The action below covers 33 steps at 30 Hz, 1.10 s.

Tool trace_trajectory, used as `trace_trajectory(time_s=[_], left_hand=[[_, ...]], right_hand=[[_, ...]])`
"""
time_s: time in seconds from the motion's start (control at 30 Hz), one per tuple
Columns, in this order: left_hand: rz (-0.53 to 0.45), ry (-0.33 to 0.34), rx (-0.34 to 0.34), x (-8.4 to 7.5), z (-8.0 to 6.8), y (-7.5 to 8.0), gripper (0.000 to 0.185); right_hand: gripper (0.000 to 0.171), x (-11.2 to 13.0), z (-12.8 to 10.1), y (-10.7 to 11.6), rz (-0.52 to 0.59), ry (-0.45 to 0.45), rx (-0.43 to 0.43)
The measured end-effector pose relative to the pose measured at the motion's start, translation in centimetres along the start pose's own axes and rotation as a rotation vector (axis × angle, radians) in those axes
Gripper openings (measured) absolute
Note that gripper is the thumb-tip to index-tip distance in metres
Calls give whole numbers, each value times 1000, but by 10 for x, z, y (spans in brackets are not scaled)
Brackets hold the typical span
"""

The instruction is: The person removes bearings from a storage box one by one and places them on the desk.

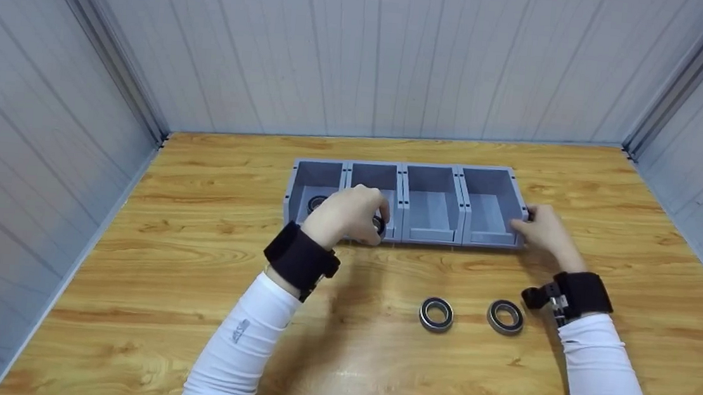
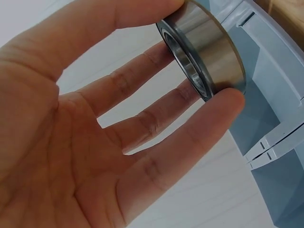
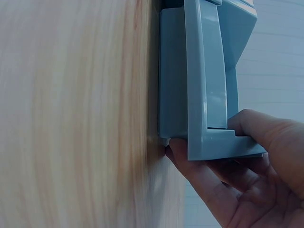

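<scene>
Left wrist view: left hand (image 2: 85, 142) pinches steel bearing (image 2: 202, 50) between thumb and fingertips, upper right of frame, other fingers loosely spread; grey bin wall just behind. Head view: same hand (image 1: 350, 213) at front of second bin from left in grey bin row (image 1: 436, 176), frame centre. Another bearing (image 1: 315, 203) lies in leftmost bin. Right hand (image 1: 543, 230) grips row's right end, fingers curled round corner. Two loose bearings (image 1: 437, 313) (image 1: 505, 316) lie on wooden table (image 1: 193, 260), lower centre-right.

left hand (image 1: 350, 213) pinching, right hand (image 1: 543, 230) gripping
</scene>
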<state>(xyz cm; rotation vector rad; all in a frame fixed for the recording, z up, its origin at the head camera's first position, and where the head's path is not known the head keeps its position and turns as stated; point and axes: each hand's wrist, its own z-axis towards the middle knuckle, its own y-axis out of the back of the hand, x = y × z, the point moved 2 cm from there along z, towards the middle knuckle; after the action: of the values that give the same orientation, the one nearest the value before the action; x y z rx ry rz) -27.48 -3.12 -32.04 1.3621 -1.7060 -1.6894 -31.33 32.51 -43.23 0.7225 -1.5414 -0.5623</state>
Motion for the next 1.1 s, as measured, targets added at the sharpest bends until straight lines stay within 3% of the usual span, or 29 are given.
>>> trace_trajectory(time_s=[1.1], left_hand=[[3,-79,47,-3,-18,-18,29]], right_hand=[[37,0,-1,0,20,4,-8]])
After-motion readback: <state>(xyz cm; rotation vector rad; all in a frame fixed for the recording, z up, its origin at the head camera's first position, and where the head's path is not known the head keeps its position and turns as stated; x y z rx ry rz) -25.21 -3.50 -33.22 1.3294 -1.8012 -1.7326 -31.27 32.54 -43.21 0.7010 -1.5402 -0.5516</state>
